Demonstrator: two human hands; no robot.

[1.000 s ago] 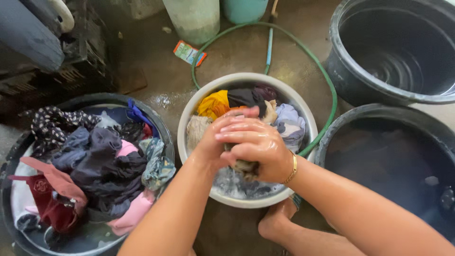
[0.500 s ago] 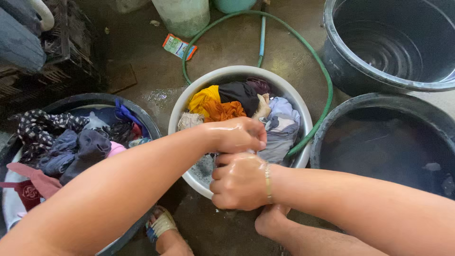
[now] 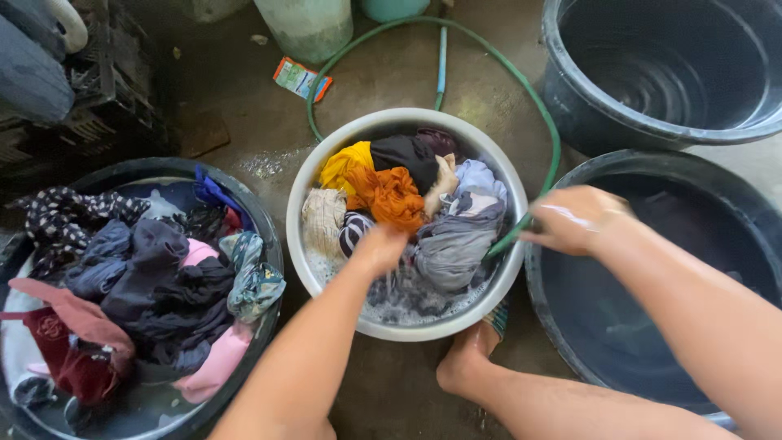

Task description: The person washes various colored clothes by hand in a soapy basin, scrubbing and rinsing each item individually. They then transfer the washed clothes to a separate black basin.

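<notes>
A white basin [image 3: 303,244] in the middle holds soapy water and wet clothes: a yellow piece, an orange piece [image 3: 393,195], a black one and a grey one [image 3: 456,240]. My left hand [image 3: 380,248] reaches down into the basin and presses among the wet clothes; its fingers are hidden in the cloth. My right hand [image 3: 577,220], wet and loosely curled, hovers at the basin's right rim over the edge of a black tub [image 3: 562,326]. It holds nothing that I can see.
A dark tub [image 3: 261,212] on the left is piled with dark, pink and maroon clothes. A big black tub [image 3: 586,122] stands at top right. A green hose [image 3: 538,106] curves round the basin. My bare foot [image 3: 464,367] rests below it. A small packet [image 3: 300,79] lies on the wet floor.
My hands were together over the basin, rubbing cloth. Now they are apart: the right one has swung right to the rim, the left stays in the clothes.
</notes>
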